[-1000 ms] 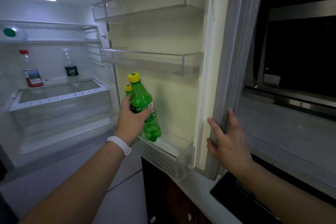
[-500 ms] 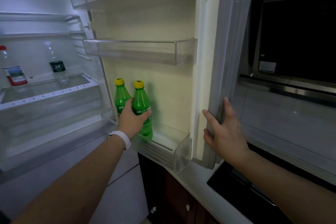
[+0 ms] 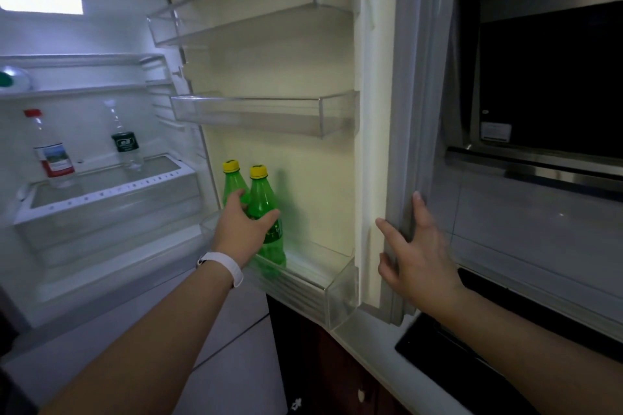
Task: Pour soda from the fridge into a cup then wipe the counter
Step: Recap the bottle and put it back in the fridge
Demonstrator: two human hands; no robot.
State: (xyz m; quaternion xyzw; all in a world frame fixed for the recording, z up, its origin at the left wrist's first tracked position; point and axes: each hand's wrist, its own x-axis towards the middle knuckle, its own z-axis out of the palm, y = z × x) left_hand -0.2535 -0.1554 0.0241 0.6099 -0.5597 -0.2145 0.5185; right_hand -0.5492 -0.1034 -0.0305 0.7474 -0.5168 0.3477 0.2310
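The white counter (image 3: 371,360) edge is seen nearest, under the open fridge door (image 3: 374,145). The door's outer edge is held by the right hand (image 3: 416,253), fingers spread. The right-hand green soda bottle (image 3: 266,212) is gripped by the left hand (image 3: 244,229) in the lowest door bin (image 3: 337,300), touching a second green bottle (image 3: 232,185); open room remains to its right.

Dim kitchen. Bright white lamp (image 3: 42,5) glows inside open appliance at upper left, casts cool light over pale interior walls. Pale tiled floor (image 3: 232,371) below, grout line running diagonally. Dark wood cabinet fronts (image 3: 323,367) under white countertop edge (image 3: 381,347). Black glass cooktop (image 3: 448,367) set into counter. Grey glossy backsplash (image 3: 526,222) behind it. Dark built-in oven (image 3: 549,84) with steel trim above, small white label on its glass.
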